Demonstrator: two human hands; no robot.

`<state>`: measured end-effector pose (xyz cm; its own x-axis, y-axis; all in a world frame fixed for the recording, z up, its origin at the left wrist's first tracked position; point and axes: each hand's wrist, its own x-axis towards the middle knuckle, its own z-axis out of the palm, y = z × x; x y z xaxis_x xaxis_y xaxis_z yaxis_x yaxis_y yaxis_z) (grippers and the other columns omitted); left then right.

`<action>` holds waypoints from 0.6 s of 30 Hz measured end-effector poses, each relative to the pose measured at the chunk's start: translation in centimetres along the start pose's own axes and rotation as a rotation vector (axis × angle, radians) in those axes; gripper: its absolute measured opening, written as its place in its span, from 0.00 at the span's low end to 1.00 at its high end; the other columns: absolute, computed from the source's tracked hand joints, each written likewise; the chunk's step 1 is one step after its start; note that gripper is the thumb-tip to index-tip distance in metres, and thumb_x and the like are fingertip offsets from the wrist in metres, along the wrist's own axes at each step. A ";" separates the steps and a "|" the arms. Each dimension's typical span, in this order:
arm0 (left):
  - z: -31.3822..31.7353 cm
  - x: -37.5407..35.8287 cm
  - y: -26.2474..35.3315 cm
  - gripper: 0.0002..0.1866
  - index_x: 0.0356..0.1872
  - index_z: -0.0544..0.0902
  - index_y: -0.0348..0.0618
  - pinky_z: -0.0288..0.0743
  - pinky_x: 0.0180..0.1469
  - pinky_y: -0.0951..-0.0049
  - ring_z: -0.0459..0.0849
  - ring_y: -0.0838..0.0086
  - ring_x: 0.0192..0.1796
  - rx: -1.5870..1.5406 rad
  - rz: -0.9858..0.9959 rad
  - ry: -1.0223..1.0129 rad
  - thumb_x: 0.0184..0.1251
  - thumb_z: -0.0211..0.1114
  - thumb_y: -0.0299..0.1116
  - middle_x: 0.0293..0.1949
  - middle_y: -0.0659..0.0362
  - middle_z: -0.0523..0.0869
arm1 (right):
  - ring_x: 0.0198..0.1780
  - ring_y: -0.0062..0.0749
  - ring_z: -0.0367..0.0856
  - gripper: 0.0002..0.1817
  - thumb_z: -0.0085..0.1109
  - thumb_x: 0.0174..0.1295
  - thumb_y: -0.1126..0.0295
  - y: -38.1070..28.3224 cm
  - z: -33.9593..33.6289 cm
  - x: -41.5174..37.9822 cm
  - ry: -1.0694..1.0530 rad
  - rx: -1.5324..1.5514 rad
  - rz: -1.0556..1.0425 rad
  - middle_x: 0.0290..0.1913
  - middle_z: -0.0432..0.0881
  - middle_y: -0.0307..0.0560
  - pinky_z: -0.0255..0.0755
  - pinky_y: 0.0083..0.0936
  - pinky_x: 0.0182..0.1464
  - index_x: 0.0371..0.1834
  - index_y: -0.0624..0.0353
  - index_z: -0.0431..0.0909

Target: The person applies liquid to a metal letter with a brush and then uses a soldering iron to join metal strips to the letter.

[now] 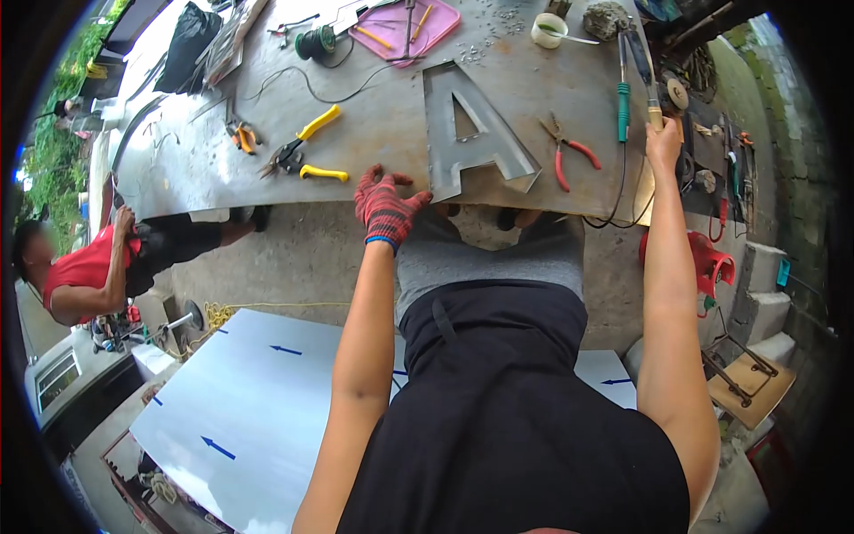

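My left hand (388, 209), in a red and black knit glove, rests at the table's front edge with its fingers apart and nothing in it. Its thumb is close to the lower left corner of a sheet-metal letter A (485, 147). At the right edge, my bare right hand (664, 146) is closed round the handle of a wooden-handled soldering iron (655, 117), its shank pointing away from me. Beside it lies a green-handled soldering iron (624, 111) with a black cord. Red-handled pliers (569, 153) lie right of the letter; yellow-handled snips (307, 144) lie left of my glove.
Orange-handled pliers (242, 135), a wire spool (315, 43), a pink tray (436, 20) and a white cup with a brush (549, 30) are on the metal table (374, 116). A person in red (89, 276) stands at left. A large sheet (258, 392) lies behind me.
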<state>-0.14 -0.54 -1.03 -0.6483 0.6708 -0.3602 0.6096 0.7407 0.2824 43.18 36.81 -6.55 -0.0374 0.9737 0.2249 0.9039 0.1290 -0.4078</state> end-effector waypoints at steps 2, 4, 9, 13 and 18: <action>-0.3 -0.1 0.2 0.29 0.51 0.90 0.62 0.65 0.77 0.53 0.67 0.51 0.79 -0.015 -0.018 -0.016 0.48 0.84 0.60 0.79 0.51 0.68 | 0.50 0.60 0.88 0.20 0.68 0.68 0.61 -3.0 -3.0 -1.1 -0.022 -0.024 0.047 0.46 0.89 0.61 0.78 0.47 0.54 0.55 0.64 0.80; -0.5 -0.3 0.5 0.29 0.51 0.90 0.62 0.65 0.77 0.53 0.66 0.51 0.79 -0.030 -0.019 -0.035 0.49 0.83 0.60 0.79 0.51 0.68 | 0.48 0.57 0.88 0.21 0.67 0.69 0.59 -4.9 -5.9 -2.6 -0.007 0.005 0.018 0.46 0.89 0.60 0.78 0.46 0.53 0.56 0.65 0.80; -0.8 -0.3 0.7 0.30 0.53 0.90 0.62 0.65 0.78 0.51 0.67 0.50 0.78 -0.021 -0.032 -0.044 0.49 0.84 0.58 0.80 0.53 0.66 | 0.39 0.40 0.88 0.22 0.68 0.70 0.60 -9.6 -14.0 -8.7 -0.015 0.265 -0.064 0.44 0.87 0.51 0.79 0.39 0.46 0.56 0.67 0.79; -0.7 -0.2 0.8 0.29 0.53 0.90 0.62 0.65 0.78 0.50 0.67 0.50 0.79 0.003 -0.028 -0.052 0.49 0.84 0.58 0.80 0.53 0.66 | 0.35 0.17 0.79 0.21 0.69 0.70 0.69 -15.6 -20.2 -15.9 -0.548 0.651 0.076 0.38 0.81 0.39 0.75 0.20 0.37 0.62 0.67 0.77; -0.8 -0.2 0.7 0.28 0.52 0.90 0.68 0.64 0.78 0.52 0.66 0.52 0.80 -0.017 -0.050 -0.057 0.49 0.83 0.61 0.81 0.56 0.65 | 0.34 0.19 0.77 0.21 0.64 0.74 0.68 -20.0 -21.0 -24.1 -0.845 0.734 0.167 0.37 0.84 0.40 0.75 0.23 0.38 0.65 0.66 0.75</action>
<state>0.05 -0.14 -0.03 -0.6501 0.6303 -0.4244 0.5690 0.7740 0.2778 34.96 6.78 14.76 -0.4672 0.7681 -0.4379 0.4663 -0.2067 -0.8601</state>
